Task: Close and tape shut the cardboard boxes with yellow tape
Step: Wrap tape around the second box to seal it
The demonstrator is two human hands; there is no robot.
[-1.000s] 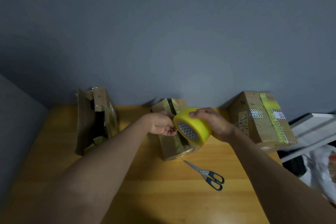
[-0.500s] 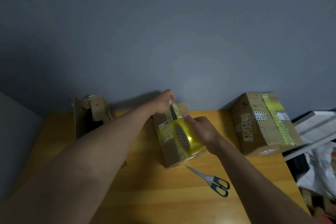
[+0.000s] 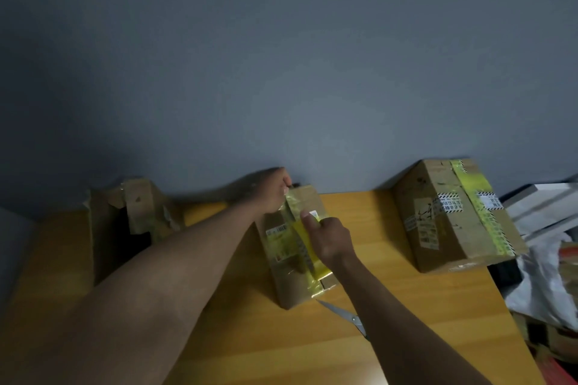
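Two hands work a strip of yellow tape [image 3: 289,216] along the top of the middle cardboard box [image 3: 294,259] on a wooden counter [image 3: 375,228]. The left hand [image 3: 272,189] pinches the tape's free end at the box's far edge; the right hand [image 3: 331,241], fingers curled and thumb raised, grips the yellow tape roll [image 3: 312,247] against the lid. At far left an open box [image 3: 125,222] waits untaped; scissors [image 3: 347,316] lie just beside the middle box, partly under the right forearm; at right stands a taped box [image 3: 453,216]. If the pinch slips, the strip could likely wrinkle or stick off the seam. Both arms reach forward, the left fully extended.
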